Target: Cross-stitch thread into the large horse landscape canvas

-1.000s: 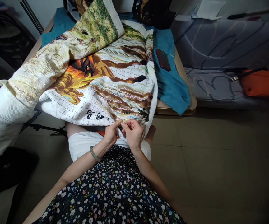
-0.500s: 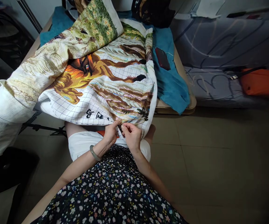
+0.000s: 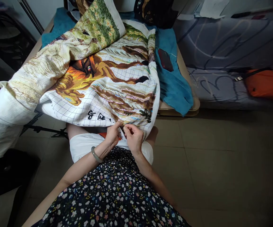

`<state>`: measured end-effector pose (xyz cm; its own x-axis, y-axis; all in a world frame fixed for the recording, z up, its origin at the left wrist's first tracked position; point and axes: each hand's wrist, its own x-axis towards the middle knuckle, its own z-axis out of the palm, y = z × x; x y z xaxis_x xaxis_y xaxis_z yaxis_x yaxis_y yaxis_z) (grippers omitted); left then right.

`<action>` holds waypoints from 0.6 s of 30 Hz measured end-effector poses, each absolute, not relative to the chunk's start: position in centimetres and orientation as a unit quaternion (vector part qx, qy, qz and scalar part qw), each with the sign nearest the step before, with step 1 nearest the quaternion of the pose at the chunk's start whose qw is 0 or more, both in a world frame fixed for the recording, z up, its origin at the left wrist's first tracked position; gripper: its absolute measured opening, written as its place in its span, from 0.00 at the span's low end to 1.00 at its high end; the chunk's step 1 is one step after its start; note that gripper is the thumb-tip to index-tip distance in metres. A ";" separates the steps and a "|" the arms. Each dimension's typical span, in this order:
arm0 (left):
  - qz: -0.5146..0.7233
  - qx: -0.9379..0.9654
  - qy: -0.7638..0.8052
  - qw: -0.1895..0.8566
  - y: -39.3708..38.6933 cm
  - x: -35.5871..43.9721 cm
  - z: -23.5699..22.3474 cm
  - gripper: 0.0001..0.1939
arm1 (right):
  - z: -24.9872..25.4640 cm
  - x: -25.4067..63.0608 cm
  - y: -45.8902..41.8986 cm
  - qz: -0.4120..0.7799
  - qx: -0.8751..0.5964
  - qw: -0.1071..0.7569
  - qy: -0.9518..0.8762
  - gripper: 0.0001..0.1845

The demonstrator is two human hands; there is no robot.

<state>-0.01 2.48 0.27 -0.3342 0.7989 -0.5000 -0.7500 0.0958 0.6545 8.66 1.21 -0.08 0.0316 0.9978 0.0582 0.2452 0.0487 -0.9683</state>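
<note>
A large cross-stitch cloth point(image 3: 98, 91) with a printed grid spreads from the table down to my lap, its left part folded over in a thick roll. Stitched on it are an orange-brown animal, brown and pale bands and black characters. My left hand point(image 3: 112, 135), a bangle point(image 3: 96, 154) on its wrist, grips the near edge of the cloth, thumb on top and fingers underneath. Right beside it, my right hand point(image 3: 133, 137) is closed in a pinch at the cloth's surface. Whatever sits between those fingertips is too small to make out.
Beneath the cloth, a teal cloth point(image 3: 180, 91) covers a low table point(image 3: 194, 105). A dark red phone point(image 3: 165, 60) lies on it, right of the stitching. A black bag point(image 3: 154, 12) stands behind. At right are a grey patterned sofa point(image 3: 209, 47) and an orange bag point(image 3: 269, 83).
Very little differs. The cloth near my fingers has shifted slightly, and my right hand has turned a touch while keeping its pinch. My left hand keeps its grip.
</note>
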 end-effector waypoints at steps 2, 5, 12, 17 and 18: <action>0.673 0.019 0.461 0.579 2.5 0.0 0.3 0.11 | -0.1 8.6 1.3 0.409 -0.552 0.459 -0.563 0.09; 0.670 0.008 0.460 0.583 2.6 0.0 0.4 0.09 | -0.1 8.5 1.4 0.406 -0.552 0.463 -0.563 0.09; 0.670 0.007 0.453 0.588 2.4 0.2 0.3 0.09 | 0.3 8.4 1.4 0.432 -0.556 0.469 -0.533 0.09; 0.673 -0.002 0.446 0.590 2.1 0.4 0.7 0.12 | 0.5 8.5 1.3 0.465 -0.551 0.461 -0.517 0.09; 0.675 0.000 0.444 0.589 2.1 0.4 0.7 0.12 | 0.5 8.5 1.2 0.469 -0.550 0.462 -0.514 0.09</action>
<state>0.38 2.10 0.73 -0.3053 0.7953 -0.5237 -0.7961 0.0887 0.5986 8.49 1.24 0.51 0.0332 0.9986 -0.0411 0.1321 -0.0451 -0.9902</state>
